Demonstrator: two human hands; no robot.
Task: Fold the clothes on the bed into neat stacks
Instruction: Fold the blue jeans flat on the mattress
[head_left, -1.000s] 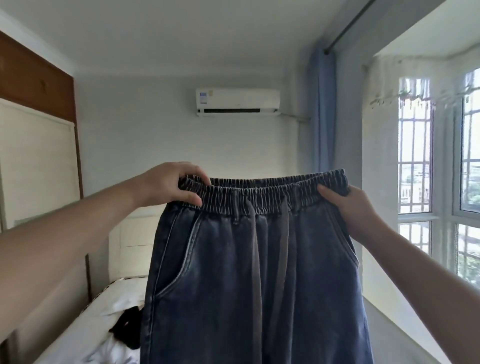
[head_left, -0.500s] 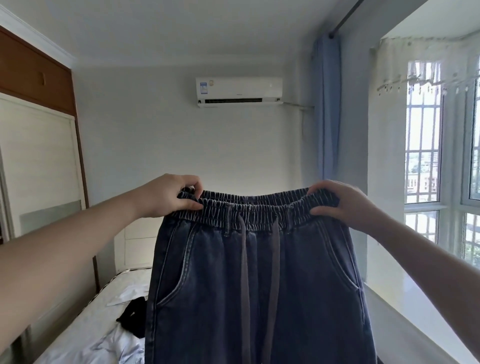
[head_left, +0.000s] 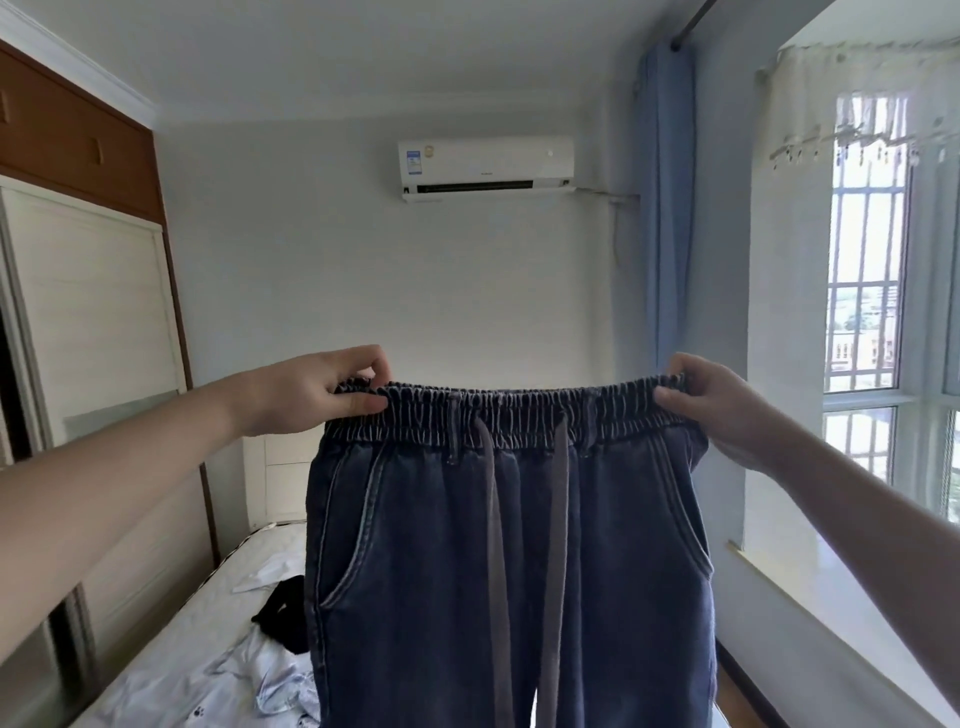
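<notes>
Dark blue denim trousers (head_left: 511, 561) with an elastic waistband and grey drawstrings (head_left: 524, 545) hang in the air in the head view, held up at chest height in front of the person, their legs running down out of the frame. The left hand (head_left: 317, 392) pinches the left end of the waistband between thumb and curled fingers; the right hand (head_left: 711, 402) pinches the right end the same way, so the band is stretched nearly straight between them. Below and to the left, the white-sheeted bed (head_left: 171, 623) carries a crumpled black garment (head_left: 283, 613) and a pale printed garment (head_left: 260, 686), both unfolded. The folding of the trousers looks not yet begun. The risk from here: laid down over that loose heap, they would crease or fold crooked, and the dangling drawstrings could get trapped inside the fold.
</notes>
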